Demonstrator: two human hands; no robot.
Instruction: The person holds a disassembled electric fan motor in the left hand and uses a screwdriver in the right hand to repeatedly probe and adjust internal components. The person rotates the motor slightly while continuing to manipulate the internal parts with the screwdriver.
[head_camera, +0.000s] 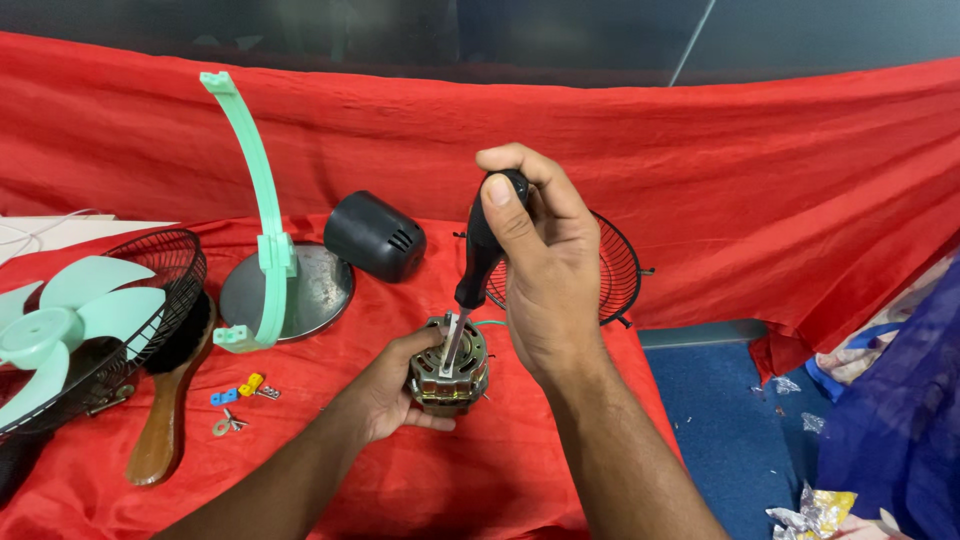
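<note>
A small fan motor (449, 366) with copper windings stands on the red cloth near the middle. My left hand (385, 390) grips its left side from below. My right hand (540, 270) is closed around the black handle of a screwdriver (482, 245), held upright. The screwdriver's metal shaft points down into the top of the motor.
A mint-green fan blade (60, 315) lies in a black grille (165, 260) at the left. Beside it lie a wooden-handled brush (165, 420), small wire connectors (240, 390), a round metal base (320, 290) with a green bracket (262, 190), a black motor cover (373, 237) and a second grille (615, 265).
</note>
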